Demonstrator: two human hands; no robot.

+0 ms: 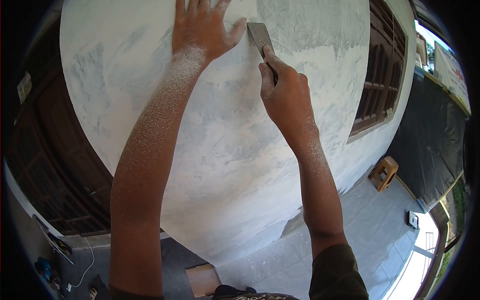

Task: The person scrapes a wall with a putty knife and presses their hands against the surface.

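Note:
Flat against the white, patchy plastered wall [225, 130] lies my left hand [202, 30], its fingers spread and running off the top edge of the view. Pale dust coats that wrist and forearm. My right hand [287, 92] is closed around the dark handle of a putty knife [259, 36], whose flat metal blade points up and left, close to my left thumb. The blade is at the wall surface; whether its edge touches cannot be told. Grey, rougher plaster shows above and right of the blade.
A dark wooden door [60, 165] stands at the left, a brown-framed window [382, 70] at the right. On the tiled floor are a small stool [384, 173] and a brown board [202, 280]. A black sheet [430, 135] hangs at the far right.

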